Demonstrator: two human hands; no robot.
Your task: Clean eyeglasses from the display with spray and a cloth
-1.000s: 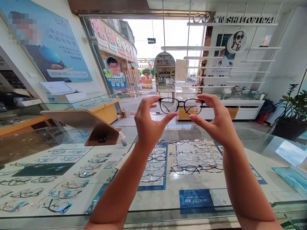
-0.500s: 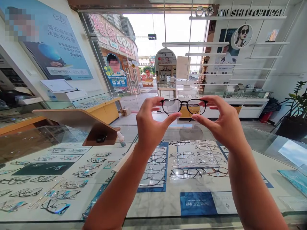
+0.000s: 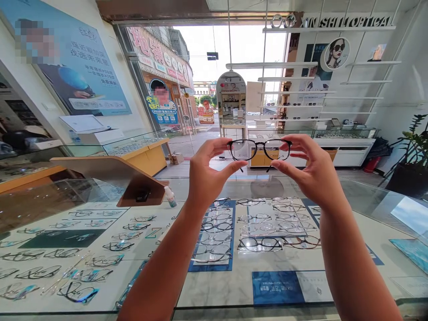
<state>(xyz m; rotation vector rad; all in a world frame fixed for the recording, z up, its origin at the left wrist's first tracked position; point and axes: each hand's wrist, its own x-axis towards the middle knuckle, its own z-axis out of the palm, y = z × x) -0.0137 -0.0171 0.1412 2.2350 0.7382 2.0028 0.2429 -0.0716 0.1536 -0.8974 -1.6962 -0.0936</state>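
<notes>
A pair of black round-framed glasses [image 3: 259, 150] is held up level above the glass counter, front rims and clear lenses showing. My left hand [image 3: 212, 171] grips its left end, fingers at the rim's outer corner and thumb below near a dark temple tip. At the right end my right hand [image 3: 307, 167] holds the other corner the same way, thumb under the rim. Both forearms reach over the counter. Beneath the hands, rows of glasses [image 3: 260, 244] lie inside the glass display case [image 3: 234, 285].
A brown wooden stand [image 3: 110, 174] and a small white bottle [image 3: 170, 196] are on the counter to the left. An arched mirror [image 3: 231, 100] stands beyond. Wall shelves [image 3: 290, 92] and a potted plant [image 3: 408, 167] are at the right.
The glasses have shifted slightly right and down in view and look more squarely turned, with both temple tips now showing below. My left thumb has moved slightly left. Both hands keep their hold.
</notes>
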